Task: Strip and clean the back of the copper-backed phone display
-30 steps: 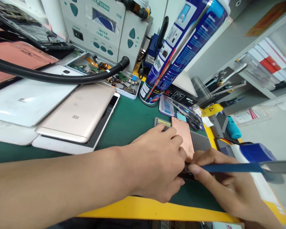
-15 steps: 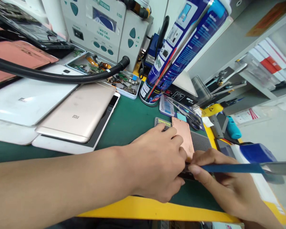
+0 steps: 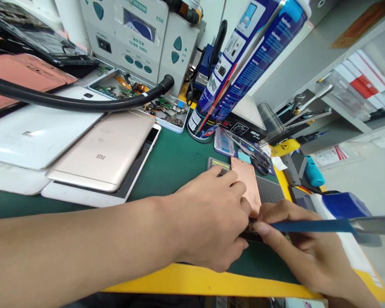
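Observation:
An opened phone with a copper-coloured plate lies on a grey perforated holder. My left hand reaches over its left side with bent fingers, gripping it near the lower end. My right hand pinches a slim tool with a blue shaft and a metal end that points right; its exact kind is unclear. The thumb and fingertips of that hand meet at the phone's dark lower part, close to the left fingertips. The tool's working tip is hidden by the fingers.
Phone shells lie at the left under a black hose. Behind stand a soldering station, a parts tray and a blue spray can. Scissors lie beyond the phone. A yellow strip edges the green mat.
Both hands stay almost in place at the phone's lower end. The blue tool's far end has shifted very slightly. The view has moved a little.

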Demonstrator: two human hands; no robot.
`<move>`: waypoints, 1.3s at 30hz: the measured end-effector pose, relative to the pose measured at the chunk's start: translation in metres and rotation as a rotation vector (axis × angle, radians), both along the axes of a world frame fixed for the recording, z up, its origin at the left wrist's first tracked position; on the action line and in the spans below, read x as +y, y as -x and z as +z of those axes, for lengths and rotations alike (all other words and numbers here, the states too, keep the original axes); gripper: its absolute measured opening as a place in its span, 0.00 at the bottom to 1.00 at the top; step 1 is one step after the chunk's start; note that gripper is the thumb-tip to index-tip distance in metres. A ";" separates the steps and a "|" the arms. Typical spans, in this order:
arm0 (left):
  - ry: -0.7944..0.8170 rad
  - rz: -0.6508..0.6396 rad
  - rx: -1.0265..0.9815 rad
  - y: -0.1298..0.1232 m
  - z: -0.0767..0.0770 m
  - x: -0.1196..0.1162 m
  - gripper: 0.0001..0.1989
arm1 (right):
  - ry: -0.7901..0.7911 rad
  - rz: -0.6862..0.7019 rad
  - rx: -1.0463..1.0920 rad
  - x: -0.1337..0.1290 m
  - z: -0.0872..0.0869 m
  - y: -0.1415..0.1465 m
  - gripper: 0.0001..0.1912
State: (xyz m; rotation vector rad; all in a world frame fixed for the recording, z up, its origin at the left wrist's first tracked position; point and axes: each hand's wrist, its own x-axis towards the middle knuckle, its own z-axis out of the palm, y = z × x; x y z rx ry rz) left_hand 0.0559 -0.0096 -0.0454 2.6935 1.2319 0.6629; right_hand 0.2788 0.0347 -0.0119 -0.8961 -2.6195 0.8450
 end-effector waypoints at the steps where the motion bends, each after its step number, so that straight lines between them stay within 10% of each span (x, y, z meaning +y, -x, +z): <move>1: 0.003 0.002 0.002 0.000 0.000 0.000 0.21 | -0.010 -0.018 0.006 0.000 0.000 0.000 0.05; 39: 0.023 -0.002 0.020 -0.002 0.000 0.001 0.22 | -0.096 0.036 -0.023 -0.001 0.003 0.002 0.05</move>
